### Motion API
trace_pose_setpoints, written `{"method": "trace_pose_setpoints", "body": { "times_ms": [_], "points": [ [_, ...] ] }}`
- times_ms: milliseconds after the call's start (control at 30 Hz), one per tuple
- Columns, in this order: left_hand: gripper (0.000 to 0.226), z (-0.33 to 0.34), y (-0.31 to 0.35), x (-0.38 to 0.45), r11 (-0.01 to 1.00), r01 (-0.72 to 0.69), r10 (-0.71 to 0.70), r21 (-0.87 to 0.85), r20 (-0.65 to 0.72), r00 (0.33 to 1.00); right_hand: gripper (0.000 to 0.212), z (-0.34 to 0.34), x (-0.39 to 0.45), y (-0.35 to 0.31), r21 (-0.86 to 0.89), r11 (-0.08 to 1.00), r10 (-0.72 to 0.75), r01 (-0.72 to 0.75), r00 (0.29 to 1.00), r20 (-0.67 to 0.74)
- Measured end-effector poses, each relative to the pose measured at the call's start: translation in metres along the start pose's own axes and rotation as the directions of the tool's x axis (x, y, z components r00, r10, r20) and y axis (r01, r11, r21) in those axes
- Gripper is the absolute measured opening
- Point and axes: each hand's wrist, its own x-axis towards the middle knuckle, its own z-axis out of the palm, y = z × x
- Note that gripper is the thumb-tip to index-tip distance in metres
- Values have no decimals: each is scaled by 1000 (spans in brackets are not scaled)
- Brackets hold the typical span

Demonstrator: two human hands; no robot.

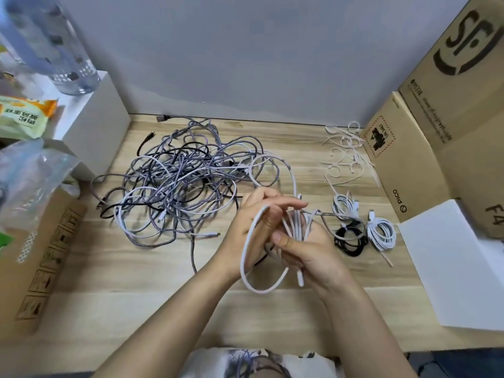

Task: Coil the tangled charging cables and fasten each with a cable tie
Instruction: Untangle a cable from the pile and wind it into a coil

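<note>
- Both hands meet over the middle of the wooden desk [136,309]: the right hand [308,249] has its fingers and thumb curled round a bundle of loops of a white charging cable [246,257], while the left hand [261,214] lies against it with fingers stretched fairly straight across the top of the loops, guiding the strand.
- One large loop hangs loose below the hands, and a white connector [300,278] dangles at its end; the free run of the cable climbs away toward the tangled heap [180,184], so part of it seems not yet drawn in.
- That heap of grey braided, black and white cables lies just left of the hands, on the desk.
- Three finished coils sit to the right: a white coil [345,205], a black coil [350,238] and another white coil [381,234], each apparently tied.
- Loose cable ties [345,154] are scattered beyond them, near a cardboard box [403,159].
- To do this step well, I would keep the right-hand grip firm, lay each new loop to match the others, and pull gently so the strand slides out of the heap without dragging its neighbours.
- The oversized hanging loop probably needs shortening before a tie goes round the bundle's waist.
</note>
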Motion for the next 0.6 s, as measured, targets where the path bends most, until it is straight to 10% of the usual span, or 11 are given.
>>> {"method": "trace_pose_setpoints", "body": {
  "times_ms": [200, 400, 600],
  "points": [
    [55, 5, -47, -31, 982, 69, -111, 176, 240, 964, 4, -34, -3, 3, -96, 995, -26, -4, 948, -318],
    [50, -35, -130, -70, 443, -357, -326, 823, 519, 791, 15, -57, 1, 9, -128, 990, -5, -57, 899, -437],
    [48, -70, -141, -29, 368, -270, -407, 890, 415, 814, 8, -55, 9, 26, -150, 981, 71, -125, 943, -326]
  ]
}}
